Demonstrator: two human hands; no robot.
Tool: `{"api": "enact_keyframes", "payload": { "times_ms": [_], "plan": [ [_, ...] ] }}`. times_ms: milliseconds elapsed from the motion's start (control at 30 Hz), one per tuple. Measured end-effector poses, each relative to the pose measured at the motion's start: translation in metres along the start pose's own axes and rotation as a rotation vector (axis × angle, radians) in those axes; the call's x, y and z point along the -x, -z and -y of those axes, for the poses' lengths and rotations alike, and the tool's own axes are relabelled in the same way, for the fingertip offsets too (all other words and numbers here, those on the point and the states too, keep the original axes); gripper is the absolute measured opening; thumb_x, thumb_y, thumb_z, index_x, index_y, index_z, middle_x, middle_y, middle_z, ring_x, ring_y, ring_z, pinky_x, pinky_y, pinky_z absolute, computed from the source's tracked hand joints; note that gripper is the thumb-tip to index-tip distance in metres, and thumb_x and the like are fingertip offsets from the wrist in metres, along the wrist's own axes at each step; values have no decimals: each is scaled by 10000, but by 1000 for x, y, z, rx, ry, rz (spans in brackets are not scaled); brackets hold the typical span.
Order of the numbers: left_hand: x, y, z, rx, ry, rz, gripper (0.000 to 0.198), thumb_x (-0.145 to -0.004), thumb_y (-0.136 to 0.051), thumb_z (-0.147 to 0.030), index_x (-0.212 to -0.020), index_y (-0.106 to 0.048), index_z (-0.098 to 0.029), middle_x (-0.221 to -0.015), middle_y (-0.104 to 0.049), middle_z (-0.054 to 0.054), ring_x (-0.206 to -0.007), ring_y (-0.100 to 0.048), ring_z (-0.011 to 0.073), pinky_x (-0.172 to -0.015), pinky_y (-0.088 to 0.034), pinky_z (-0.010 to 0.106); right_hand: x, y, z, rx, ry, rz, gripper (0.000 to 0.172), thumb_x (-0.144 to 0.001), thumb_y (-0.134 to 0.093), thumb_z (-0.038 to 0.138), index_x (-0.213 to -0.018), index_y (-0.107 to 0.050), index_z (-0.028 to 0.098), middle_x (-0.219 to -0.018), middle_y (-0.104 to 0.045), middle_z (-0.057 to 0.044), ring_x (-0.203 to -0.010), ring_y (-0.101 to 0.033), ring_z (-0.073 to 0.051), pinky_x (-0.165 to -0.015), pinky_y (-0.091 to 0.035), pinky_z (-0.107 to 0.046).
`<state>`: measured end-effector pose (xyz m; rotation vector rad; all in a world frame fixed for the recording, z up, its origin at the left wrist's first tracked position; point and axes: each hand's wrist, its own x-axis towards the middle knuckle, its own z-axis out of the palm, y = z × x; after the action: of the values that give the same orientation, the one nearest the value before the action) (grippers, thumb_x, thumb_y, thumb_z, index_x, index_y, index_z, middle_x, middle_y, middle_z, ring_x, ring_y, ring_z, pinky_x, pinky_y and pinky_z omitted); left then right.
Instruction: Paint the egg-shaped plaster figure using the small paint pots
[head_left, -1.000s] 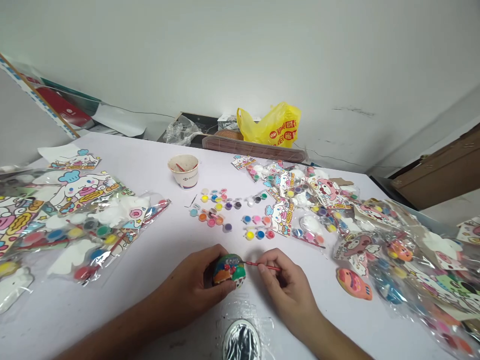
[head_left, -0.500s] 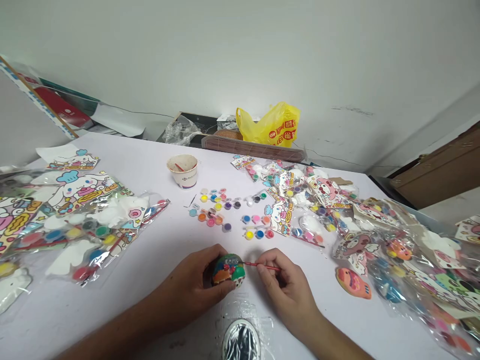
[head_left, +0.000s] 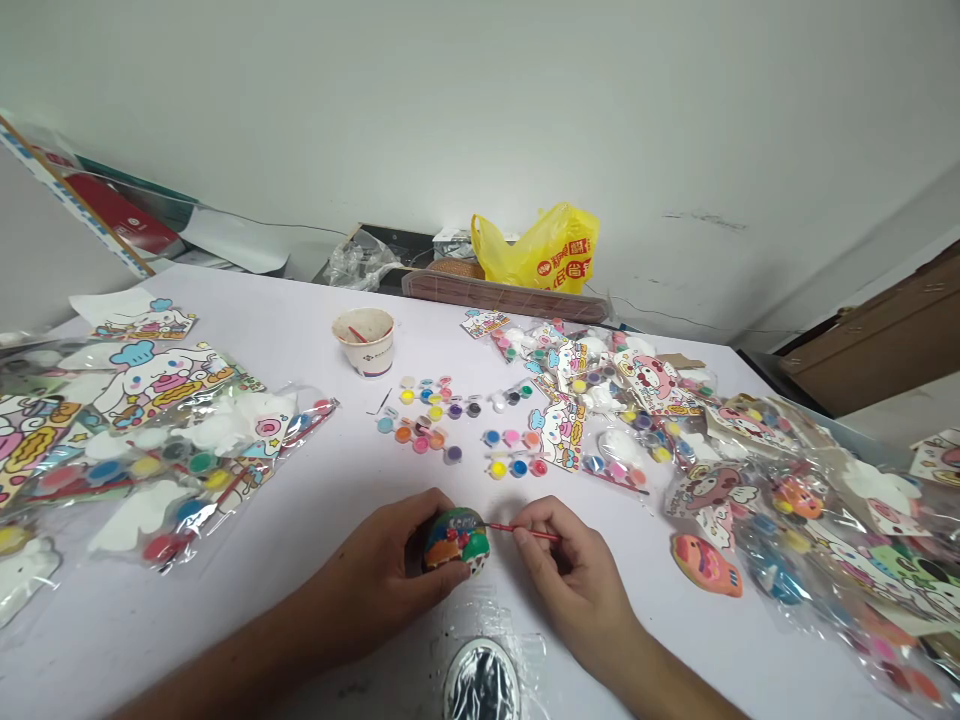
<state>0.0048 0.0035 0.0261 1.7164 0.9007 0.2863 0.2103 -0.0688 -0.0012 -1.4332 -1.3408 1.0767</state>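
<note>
Between its thumb and fingers, my left hand (head_left: 397, 560) holds a small rounded figure (head_left: 456, 542) painted green, blue, orange and red. My right hand (head_left: 574, 570) pinches a thin red paintbrush (head_left: 532, 532), whose dark tip reaches the figure's upper right edge. Whether the tip touches the surface is too small to tell. Small paint pots (head_left: 519, 468) in many colours lie in short strips beyond the hands. A paper cup (head_left: 365, 350) with a red stick in it stands behind them to the left.
Plastic packets with white figures and paint pots cover the left (head_left: 247, 425) and right (head_left: 780, 530) of the white table. A painted orange figure (head_left: 705, 565) lies right of my right hand. An oval object (head_left: 481, 682) sits at the front edge. A yellow bag (head_left: 555, 255) is behind.
</note>
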Motion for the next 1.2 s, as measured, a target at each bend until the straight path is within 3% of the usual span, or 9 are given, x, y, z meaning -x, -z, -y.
{"api": "enact_keyframes", "payload": {
  "times_ms": [1200],
  "plan": [
    [-2,0,1,-32,0,-19,186,-875,-602,-367,-865,-559,-186,-772,-555,-17,-713,-513,167,-633,-389,265,0,1,-1,12,23,-25,246,-976,-501,390,-824,-534,199,-595,-307,77,-530,-272,-117,-494,-230,-238]
  ]
}}
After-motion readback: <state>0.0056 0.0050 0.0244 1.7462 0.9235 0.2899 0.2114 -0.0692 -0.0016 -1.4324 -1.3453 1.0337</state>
